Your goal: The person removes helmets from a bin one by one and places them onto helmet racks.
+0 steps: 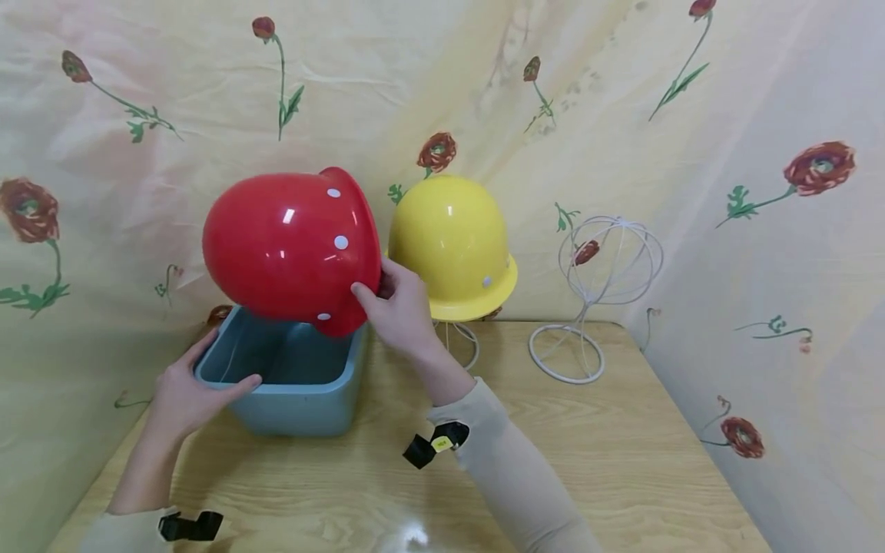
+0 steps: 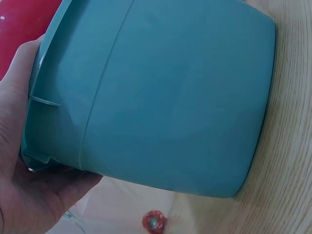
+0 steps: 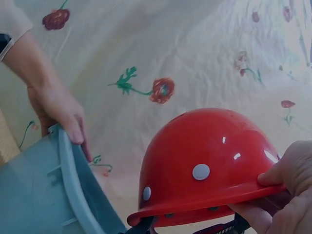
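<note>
A red hard hat (image 1: 276, 238), tipped on its side with its brim to the right, hangs over the blue-green bin (image 1: 297, 411). My right hand (image 1: 403, 311) pinches its brim, thumb on the outside and fingers underneath, as the right wrist view shows. Straps dangle inside the red hard hat (image 3: 209, 146). At the bin's left front corner, my left hand (image 1: 185, 395) grips the rim, with the thumb over the front edge. In the left wrist view the bin (image 2: 170, 97) stands on the wooden table, and the left hand (image 2: 29, 190) curls about its rim.
Right of the bin, a yellow hard hat (image 1: 449, 246) sits on a wire stand (image 1: 473, 346). Farther right is a bare white wire stand (image 1: 567, 376) with a round cage top. Flowered cloth (image 1: 415, 77) hangs behind and beside the wooden table (image 1: 622, 445).
</note>
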Demonstrator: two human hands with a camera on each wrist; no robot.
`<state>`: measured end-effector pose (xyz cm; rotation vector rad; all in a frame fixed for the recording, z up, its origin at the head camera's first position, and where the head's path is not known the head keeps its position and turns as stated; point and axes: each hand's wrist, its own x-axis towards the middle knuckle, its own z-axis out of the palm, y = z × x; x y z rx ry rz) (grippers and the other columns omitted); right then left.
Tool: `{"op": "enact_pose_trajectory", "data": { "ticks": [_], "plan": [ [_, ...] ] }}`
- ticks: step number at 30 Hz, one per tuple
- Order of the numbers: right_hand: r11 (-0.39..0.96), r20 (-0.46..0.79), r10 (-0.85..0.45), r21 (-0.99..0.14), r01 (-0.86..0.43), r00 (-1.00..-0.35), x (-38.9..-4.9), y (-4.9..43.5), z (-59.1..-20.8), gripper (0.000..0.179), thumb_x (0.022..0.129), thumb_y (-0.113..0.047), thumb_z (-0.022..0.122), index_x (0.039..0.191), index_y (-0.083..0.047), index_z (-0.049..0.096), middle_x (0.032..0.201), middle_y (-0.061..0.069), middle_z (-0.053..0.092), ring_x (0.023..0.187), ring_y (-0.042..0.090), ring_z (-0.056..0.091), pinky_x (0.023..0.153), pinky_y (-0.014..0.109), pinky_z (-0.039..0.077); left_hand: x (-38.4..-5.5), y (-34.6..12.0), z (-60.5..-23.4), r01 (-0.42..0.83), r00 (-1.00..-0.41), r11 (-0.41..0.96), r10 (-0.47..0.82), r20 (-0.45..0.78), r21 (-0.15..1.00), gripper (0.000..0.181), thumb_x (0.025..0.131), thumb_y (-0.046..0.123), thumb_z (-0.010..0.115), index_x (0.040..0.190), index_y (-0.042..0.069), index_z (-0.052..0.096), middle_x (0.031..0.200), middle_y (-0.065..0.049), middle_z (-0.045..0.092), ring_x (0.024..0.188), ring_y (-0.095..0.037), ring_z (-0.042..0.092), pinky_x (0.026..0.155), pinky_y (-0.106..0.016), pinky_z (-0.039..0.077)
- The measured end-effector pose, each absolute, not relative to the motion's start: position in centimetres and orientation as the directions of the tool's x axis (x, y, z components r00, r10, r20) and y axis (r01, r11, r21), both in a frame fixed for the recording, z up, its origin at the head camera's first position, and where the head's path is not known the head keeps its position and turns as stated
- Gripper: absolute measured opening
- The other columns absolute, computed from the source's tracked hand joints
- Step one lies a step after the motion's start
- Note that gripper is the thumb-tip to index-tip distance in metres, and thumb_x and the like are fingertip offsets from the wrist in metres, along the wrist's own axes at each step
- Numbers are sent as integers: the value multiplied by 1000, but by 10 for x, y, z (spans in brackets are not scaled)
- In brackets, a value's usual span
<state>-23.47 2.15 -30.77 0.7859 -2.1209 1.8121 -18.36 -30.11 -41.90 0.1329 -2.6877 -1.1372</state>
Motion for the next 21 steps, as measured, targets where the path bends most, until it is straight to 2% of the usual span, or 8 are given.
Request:
{"op": "enact_pose_trajectory", "data": {
  "ticks": [6, 11, 13, 19, 21],
  "plan": [
    [-78, 482, -197, -876, -476, -854, -226, 33, -297, 42, 99, -9, 73, 140, -5, 64, 129, 15, 74, 107, 24, 74, 90, 32, 64, -182, -298, -419, -3, -971, 693, -174, 163, 721, 118, 85, 47, 87, 172, 14, 16, 164, -38, 31, 136, -62, 38, 97, -77, 50],
    [-219, 471, -163, -874, -433, -867, -225, 41, -289, 37, 102, -5, 68, 138, 1, 65, 128, 25, 73, 103, 19, 76, 89, 31, 64, -183, -301, -420, -22, -976, 692, -173, 136, 721, 119, 85, 49, 86, 173, 15, 13, 166, -39, 28, 137, -63, 35, 100, -80, 46],
    [-288, 454, -149, -870, -400, -879, -224, 44, -285, 36, 103, -3, 66, 139, 4, 64, 127, 25, 73, 103, 16, 78, 89, 32, 64, -184, -302, -419, -30, -977, 693, -172, 125, 720, 118, 86, 50, 86, 172, 14, 14, 166, -40, 27, 138, -63, 35, 100, -81, 44],
    [-526, 365, -77, -805, -273, -928, -221, 53, -274, 38, 105, 1, 59, 142, 9, 58, 107, -1, 80, 97, 10, 79, 83, 28, 64, -184, -302, -415, -52, -980, 701, -175, 100, 711, 117, 86, 53, 85, 172, 13, 15, 165, -42, 27, 138, -63, 35, 103, -84, 40],
    [-583, 359, -41, -766, -269, -932, -221, 57, -269, 37, 106, 2, 56, 142, 10, 56, 103, -4, 79, 96, 10, 79, 82, 28, 65, -184, -301, -413, -56, -979, 704, -178, 99, 708, 118, 86, 54, 85, 172, 13, 16, 165, -42, 27, 138, -63, 36, 103, -84, 40]
  ]
}}
